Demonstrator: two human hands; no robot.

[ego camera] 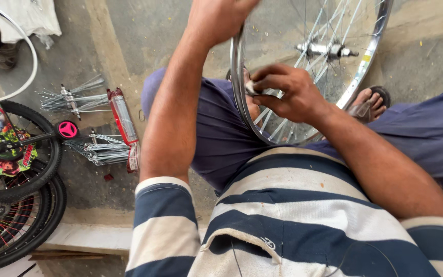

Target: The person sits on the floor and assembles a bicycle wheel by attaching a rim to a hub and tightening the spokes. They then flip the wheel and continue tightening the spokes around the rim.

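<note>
A shiny metal bicycle wheel rim [370, 48] with thin spokes and a silver hub [324, 50] stands upright between my knees. My left hand [216, 18] grips the top of the rim at the upper edge of the view. My right hand [285, 92] is closed on a small tool, pressed against the inner side of the rim where the spokes meet it. The tool is mostly hidden by my fingers. My dark blue trousers and striped shirt fill the lower part of the view.
On the concrete floor to the left lie bundles of loose spokes with hubs [73, 100], a red-ended packet [124, 120], and a pink round cap [67, 129]. Small tyred bicycle wheels [26, 205] lean at far left. A sandalled foot [370, 102] rests behind the rim.
</note>
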